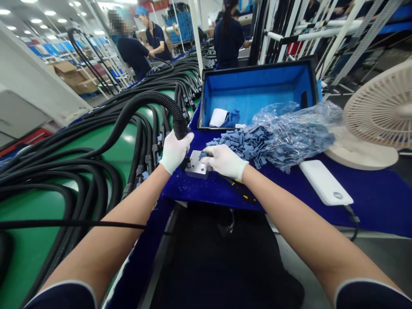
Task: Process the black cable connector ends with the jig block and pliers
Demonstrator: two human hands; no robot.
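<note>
My left hand [175,150], in a white glove, is wrapped round the end of a black corrugated hose [154,99]. The hose's lower tip points down at a small metal block [197,168] with holes in its top; whether it touches the block I cannot tell. My right hand [223,161], also gloved, pinches a small blue-grey plastic clip [203,155] over the block's right side. Just behind that hand lies a heap of similar blue-grey clips [247,143], partly spilling from a clear plastic bag [289,133].
A blue crate [257,72] with a black rim stands behind the heap. To the right are a white power bank [326,182] with a cable and a beige fan [383,107]. Many black hoses [93,189] cover the green surface on the left. Several people work farther back.
</note>
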